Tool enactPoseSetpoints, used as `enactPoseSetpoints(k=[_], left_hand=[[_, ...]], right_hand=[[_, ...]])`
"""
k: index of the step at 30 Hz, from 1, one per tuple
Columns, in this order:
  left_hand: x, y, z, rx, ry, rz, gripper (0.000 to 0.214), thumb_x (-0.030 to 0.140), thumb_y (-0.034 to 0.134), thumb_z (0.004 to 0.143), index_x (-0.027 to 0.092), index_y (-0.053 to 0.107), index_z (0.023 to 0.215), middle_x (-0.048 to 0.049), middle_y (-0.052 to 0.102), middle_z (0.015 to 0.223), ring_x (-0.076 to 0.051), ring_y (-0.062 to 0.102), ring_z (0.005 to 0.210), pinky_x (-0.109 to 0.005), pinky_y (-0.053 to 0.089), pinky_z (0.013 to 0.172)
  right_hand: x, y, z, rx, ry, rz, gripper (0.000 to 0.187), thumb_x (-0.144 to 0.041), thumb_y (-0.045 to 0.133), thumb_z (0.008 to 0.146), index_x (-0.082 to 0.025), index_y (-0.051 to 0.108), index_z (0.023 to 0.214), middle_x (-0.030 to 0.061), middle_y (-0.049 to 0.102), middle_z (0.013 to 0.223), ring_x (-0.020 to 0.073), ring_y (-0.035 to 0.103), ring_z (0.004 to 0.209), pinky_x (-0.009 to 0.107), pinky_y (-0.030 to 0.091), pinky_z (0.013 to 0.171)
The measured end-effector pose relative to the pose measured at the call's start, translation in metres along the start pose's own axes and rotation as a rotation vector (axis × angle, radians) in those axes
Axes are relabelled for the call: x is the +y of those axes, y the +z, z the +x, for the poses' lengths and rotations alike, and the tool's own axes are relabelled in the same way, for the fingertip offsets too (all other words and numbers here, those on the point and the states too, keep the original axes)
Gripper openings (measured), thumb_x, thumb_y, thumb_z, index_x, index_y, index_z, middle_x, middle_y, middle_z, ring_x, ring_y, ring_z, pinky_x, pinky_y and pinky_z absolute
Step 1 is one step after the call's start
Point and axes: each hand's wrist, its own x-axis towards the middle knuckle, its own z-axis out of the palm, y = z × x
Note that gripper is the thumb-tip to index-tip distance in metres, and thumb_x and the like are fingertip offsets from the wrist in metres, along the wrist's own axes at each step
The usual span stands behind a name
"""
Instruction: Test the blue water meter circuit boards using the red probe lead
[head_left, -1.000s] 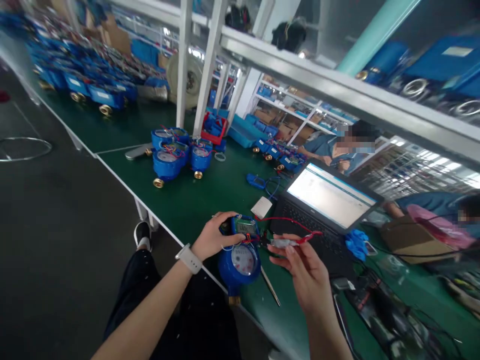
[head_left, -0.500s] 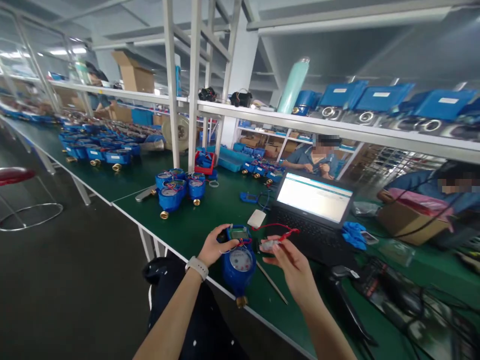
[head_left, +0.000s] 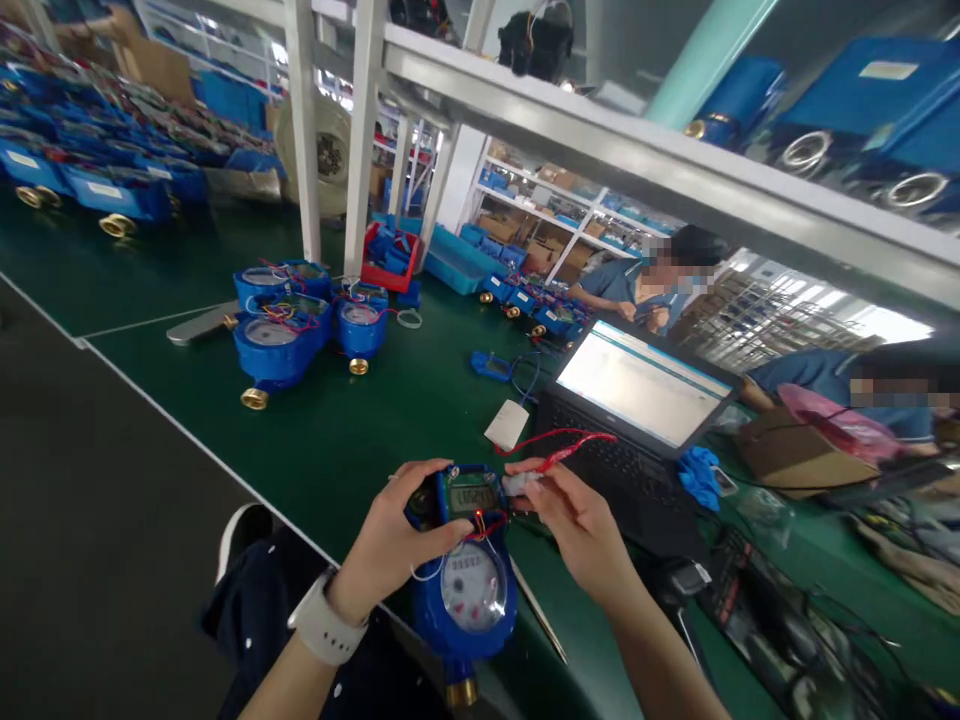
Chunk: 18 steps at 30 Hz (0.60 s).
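Note:
A blue water meter (head_left: 466,590) with a round dial and a brass end lies at the table's front edge. Digits show on its small display (head_left: 472,497), and a red light glows just below. My left hand (head_left: 401,530) grips the meter's upper left side, thumb by the thin wires. Between the fingertips of my right hand (head_left: 574,520) is a grey connector (head_left: 523,484) with a red cable (head_left: 574,447), held against the right side of the display housing. The contact itself is hidden by my fingers. A thin metal rod (head_left: 541,612) lies beside the meter.
An open laptop (head_left: 645,385) stands behind my right hand, near a white card (head_left: 507,425). More blue meters (head_left: 274,340) stand at left. A black handheld device (head_left: 679,580) lies at right. Two people sit across the table, and a shelf (head_left: 600,135) crosses overhead.
My right hand has brought the connector leftward to the meter's side. The display now shows digits and a red light is lit. The view has moved closer and tilted.

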Motion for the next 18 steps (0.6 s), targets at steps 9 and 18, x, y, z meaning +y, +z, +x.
enactPoseSetpoints(k=[9, 18], left_hand=[[-0.007, 0.004, -0.004, 0.007, -0.033, 0.084, 0.048, 0.029, 0.07, 0.07, 0.03, 0.056, 0.116, -0.0044, 0.058, 0.114, -0.024, 0.059, 0.103, -0.043, 0.049, 0.09], [-0.006, 0.004, -0.009, 0.0, -0.083, 0.109, 0.052, 0.031, 0.072, 0.07, 0.033, 0.055, 0.119, -0.0038, 0.056, 0.122, -0.026, 0.056, 0.112, -0.043, 0.049, 0.094]], right_hand=[[-0.005, -0.017, 0.0, -0.144, 0.081, -0.154, 0.017, -0.033, 0.053, 0.094, -0.027, 0.063, 0.106, 0.0014, 0.068, 0.096, 0.0112, 0.065, 0.084, 0.019, 0.054, 0.074], [-0.014, -0.022, 0.004, -0.227, 0.048, -0.369, 0.017, -0.028, 0.051, 0.095, -0.024, 0.064, 0.106, 0.0031, 0.07, 0.094, 0.0128, 0.065, 0.077, 0.021, 0.051, 0.066]])
